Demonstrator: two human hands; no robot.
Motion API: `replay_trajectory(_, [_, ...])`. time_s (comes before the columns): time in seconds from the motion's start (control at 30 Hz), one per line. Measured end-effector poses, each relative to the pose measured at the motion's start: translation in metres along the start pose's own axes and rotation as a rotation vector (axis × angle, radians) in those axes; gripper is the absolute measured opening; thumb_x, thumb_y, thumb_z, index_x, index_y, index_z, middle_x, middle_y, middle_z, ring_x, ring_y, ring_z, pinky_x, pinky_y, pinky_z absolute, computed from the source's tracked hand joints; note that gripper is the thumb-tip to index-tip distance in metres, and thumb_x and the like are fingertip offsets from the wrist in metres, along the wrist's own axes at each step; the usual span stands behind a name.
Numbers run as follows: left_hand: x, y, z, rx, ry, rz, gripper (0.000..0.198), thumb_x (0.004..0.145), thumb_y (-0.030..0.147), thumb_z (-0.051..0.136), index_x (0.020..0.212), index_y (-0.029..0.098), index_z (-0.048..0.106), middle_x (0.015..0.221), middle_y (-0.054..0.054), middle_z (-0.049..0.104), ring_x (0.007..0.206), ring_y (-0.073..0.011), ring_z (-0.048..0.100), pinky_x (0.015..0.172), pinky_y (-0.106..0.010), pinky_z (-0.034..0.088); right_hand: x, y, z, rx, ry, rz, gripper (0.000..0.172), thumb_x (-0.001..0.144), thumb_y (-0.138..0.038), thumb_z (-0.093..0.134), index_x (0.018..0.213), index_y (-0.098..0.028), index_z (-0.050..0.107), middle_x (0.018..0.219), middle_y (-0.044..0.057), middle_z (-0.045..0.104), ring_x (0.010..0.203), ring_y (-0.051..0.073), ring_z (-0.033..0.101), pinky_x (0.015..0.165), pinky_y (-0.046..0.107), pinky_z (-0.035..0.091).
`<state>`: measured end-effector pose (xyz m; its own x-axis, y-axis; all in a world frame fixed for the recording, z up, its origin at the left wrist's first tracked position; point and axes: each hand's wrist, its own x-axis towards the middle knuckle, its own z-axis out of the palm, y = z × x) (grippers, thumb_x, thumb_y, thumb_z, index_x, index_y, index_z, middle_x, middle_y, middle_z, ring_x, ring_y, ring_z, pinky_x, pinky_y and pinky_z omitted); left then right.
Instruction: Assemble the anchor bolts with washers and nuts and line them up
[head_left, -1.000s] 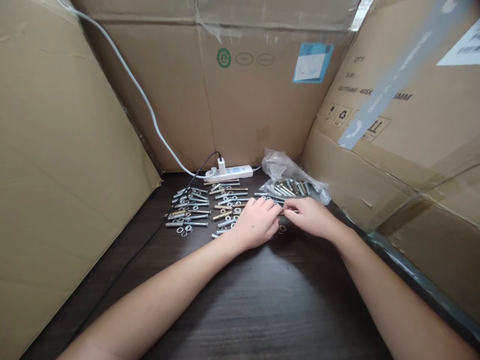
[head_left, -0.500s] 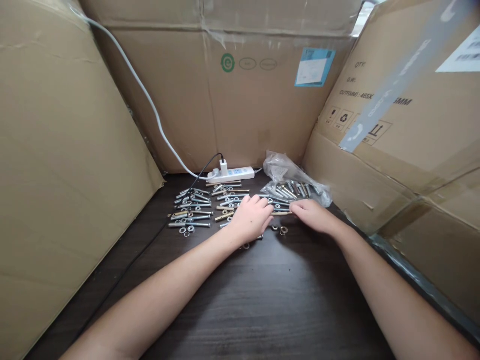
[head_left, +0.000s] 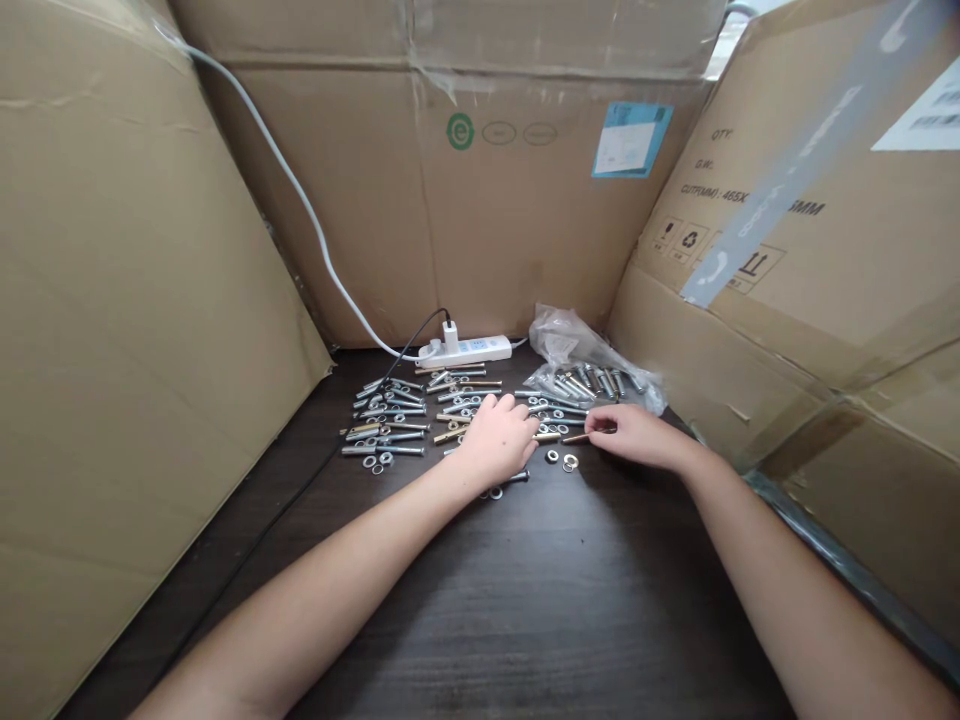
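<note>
Both my hands rest on a dark wooden table [head_left: 525, 600] among loose metal hardware. My left hand [head_left: 495, 440] lies knuckles up with curled fingers, and its fingertips pinch one end of a brass-coloured anchor sleeve [head_left: 547, 437]. My right hand [head_left: 630, 435] pinches the reddish far end of a bolt [head_left: 577, 438] that lines up with that sleeve. Two washers [head_left: 562, 459] lie just below the gap between the hands. Rows of bolts and washers [head_left: 386, 420] lie to the left. Another bolt [head_left: 514, 477] pokes out under my left hand.
A clear plastic bag [head_left: 585, 365] with more bolts sits behind my right hand. A white power strip [head_left: 469, 350] with a plugged charger and cables lies at the back. Large cardboard boxes [head_left: 480, 200] wall the table on the left, back and right.
The hands have drawn slightly apart, with the right hand sliding right along the bolt. Two washers and a bolt under the left hand have come into view. The camera tilted a little.
</note>
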<state>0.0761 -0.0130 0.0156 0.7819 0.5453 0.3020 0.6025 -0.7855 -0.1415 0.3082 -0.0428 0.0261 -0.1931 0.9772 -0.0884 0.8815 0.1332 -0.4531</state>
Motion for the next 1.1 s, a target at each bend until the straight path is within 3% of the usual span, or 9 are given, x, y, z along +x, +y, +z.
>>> replay_trajectory(0.53, [0.004,-0.001,0.005,-0.052,-0.024,-0.071,0.021,0.087,0.039,0.055,0.086,0.018,0.06,0.092,-0.006,0.063,0.089,-0.022,0.051,0.073,-0.034,0.032,0.0,-0.006,0.001,-0.246,0.037,0.03,0.017,0.078,-0.028,0.058,0.088,-0.026,0.072,0.085,0.001,0.069,0.078,0.018,0.062,0.067,0.027,0.042])
replay_trajectory(0.77, [0.003,0.0,0.004,-0.044,0.002,-0.069,0.023,0.087,0.041,0.054,0.089,0.019,0.059,0.092,-0.005,0.063,0.088,-0.0221,0.051,0.073,-0.034,0.032,-0.009,-0.024,-0.007,-0.225,0.142,0.009,0.021,0.077,-0.021,0.053,0.089,-0.023,0.07,0.086,0.002,0.069,0.076,0.018,0.061,0.065,0.026,0.041])
replay_trajectory(0.93, [0.002,0.003,0.001,-0.043,0.05,-0.064,0.024,0.092,0.038,0.045,0.091,0.018,0.059,0.092,-0.006,0.061,0.088,-0.0214,0.051,0.074,-0.034,0.032,-0.02,-0.052,-0.006,-0.057,-0.063,-0.085,0.027,0.075,-0.012,0.047,0.08,-0.021,0.072,0.076,0.001,0.071,0.068,0.016,0.062,0.065,0.024,0.044])
replay_trajectory(1.1, [0.002,0.005,-0.001,-0.064,0.089,-0.088,0.023,0.093,0.032,0.04,0.089,0.018,0.058,0.09,-0.005,0.061,0.085,-0.0203,0.051,0.074,-0.035,0.033,-0.017,-0.056,0.006,-0.068,-0.083,-0.085,0.032,0.072,-0.006,0.045,0.079,-0.021,0.073,0.081,0.001,0.073,0.076,0.017,0.065,0.072,0.025,0.046])
